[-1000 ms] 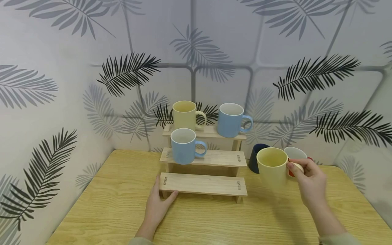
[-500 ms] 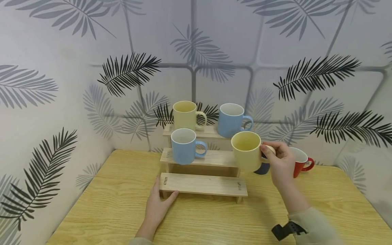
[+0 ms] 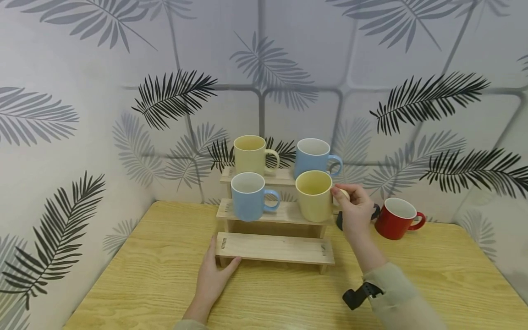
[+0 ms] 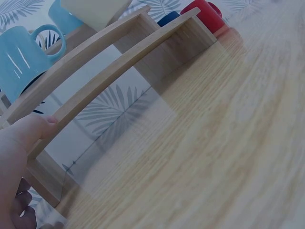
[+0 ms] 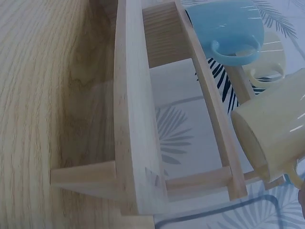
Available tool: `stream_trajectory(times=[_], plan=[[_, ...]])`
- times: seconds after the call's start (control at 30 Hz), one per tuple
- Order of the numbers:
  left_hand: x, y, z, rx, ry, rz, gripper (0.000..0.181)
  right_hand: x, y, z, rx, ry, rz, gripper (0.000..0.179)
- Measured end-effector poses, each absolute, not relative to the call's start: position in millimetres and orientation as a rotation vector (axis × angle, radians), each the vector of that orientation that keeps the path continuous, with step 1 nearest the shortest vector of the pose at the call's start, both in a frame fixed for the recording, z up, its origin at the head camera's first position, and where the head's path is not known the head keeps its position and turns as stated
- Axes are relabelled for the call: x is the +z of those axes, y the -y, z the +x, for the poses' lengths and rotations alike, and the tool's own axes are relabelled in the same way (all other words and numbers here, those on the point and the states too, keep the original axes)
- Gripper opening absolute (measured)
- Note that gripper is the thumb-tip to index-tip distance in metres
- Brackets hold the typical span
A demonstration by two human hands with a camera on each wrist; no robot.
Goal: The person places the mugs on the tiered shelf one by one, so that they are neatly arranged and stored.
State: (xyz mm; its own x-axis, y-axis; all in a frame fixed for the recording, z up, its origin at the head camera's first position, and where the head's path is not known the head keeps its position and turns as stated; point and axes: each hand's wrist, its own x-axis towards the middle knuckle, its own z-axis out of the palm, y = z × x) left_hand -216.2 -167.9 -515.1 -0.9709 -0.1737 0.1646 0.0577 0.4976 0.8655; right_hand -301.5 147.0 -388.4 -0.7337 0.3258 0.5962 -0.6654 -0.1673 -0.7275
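A stepped wooden rack (image 3: 274, 247) stands on the table. My left hand (image 3: 212, 277) grips the left end of its lowest step, the thumb lying on the front edge in the left wrist view. My right hand (image 3: 356, 213) pinches the handle of a pale yellow mug (image 3: 314, 204), upright at the right end of the middle step; whether its base touches the wood I cannot tell. A light blue mug (image 3: 248, 199) sits at the left of that step. On the top step are a second yellow mug (image 3: 249, 156) and another light blue mug (image 3: 311, 156), partly hidden.
Right of the rack, a red mug (image 3: 392, 222) stands on the wooden table (image 3: 140, 275). A dark blue mug (image 3: 339, 221) is mostly hidden behind my right hand. A leaf-patterned wall covering (image 3: 297, 55) rises behind the table.
My right hand has carried the yellow mug leftward from beside the rack to the middle step. The red mug has come into fuller view. My left hand has stayed put.
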Motion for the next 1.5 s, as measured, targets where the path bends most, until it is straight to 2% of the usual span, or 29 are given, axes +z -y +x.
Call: stream_trajectory(times=[0.43,0.7,0.93,1.3,1.5], plan=[[-515.3,168.2,-217.5,-1.491,2.499,0.099,0.104,-398.7,-137.4,-310.8,1.946,1.427,0.364,0.027],[-514.0,168.8,-216.6,-1.481,2.497,0.096,0.102,-404.0,-133.9,-313.4,1.949,1.426,0.325,0.009],[-515.5,169.0,-216.7,-1.478,2.498,0.101,0.103,-409.7,-135.4,-314.0,1.935,1.447,0.309,0.020],[-516.2,168.5,-216.6,-1.497,2.515,0.124,0.105,-411.1,-138.8,-308.8,1.966,1.516,0.265,0.017],[-514.4,167.5,-215.6,-1.491,2.519,0.123,0.105,-414.5,-145.9,-308.0,2.002,1.590,0.328,0.018]])
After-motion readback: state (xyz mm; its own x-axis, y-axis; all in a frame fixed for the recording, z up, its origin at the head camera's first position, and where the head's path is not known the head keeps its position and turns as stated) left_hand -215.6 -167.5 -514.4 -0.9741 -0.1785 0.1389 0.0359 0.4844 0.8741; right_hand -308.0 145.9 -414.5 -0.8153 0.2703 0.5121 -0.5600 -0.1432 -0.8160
